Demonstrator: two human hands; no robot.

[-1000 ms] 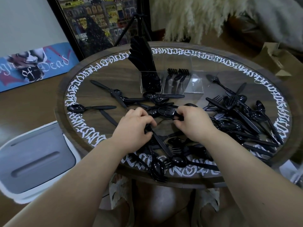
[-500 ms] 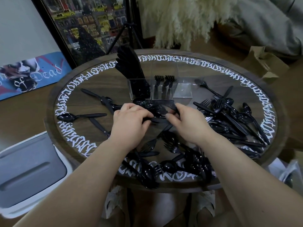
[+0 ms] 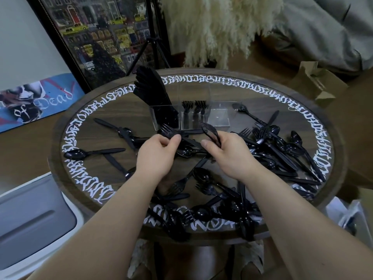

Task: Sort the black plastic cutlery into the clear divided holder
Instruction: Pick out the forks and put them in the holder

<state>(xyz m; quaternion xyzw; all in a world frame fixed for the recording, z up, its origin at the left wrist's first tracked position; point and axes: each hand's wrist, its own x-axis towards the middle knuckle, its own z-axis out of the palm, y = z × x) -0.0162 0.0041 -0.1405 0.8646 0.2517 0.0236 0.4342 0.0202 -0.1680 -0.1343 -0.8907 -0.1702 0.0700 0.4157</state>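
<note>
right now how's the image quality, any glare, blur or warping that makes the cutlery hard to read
Head view: dim light, so the black cutlery pile merges into one dark mass; wide-angle warping bends the table rim; the clear holder nearly vanishes, with only faint edge reflections; the forks in the left hand and right hand stay readable, slightly soft.

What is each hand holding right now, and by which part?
The left hand pinches a fork by its handle, tines pointing away. The right hand grips another fork by its handle too.

Home: framed poster (image 3: 105, 37), pampas grass (image 3: 218, 27)
</note>
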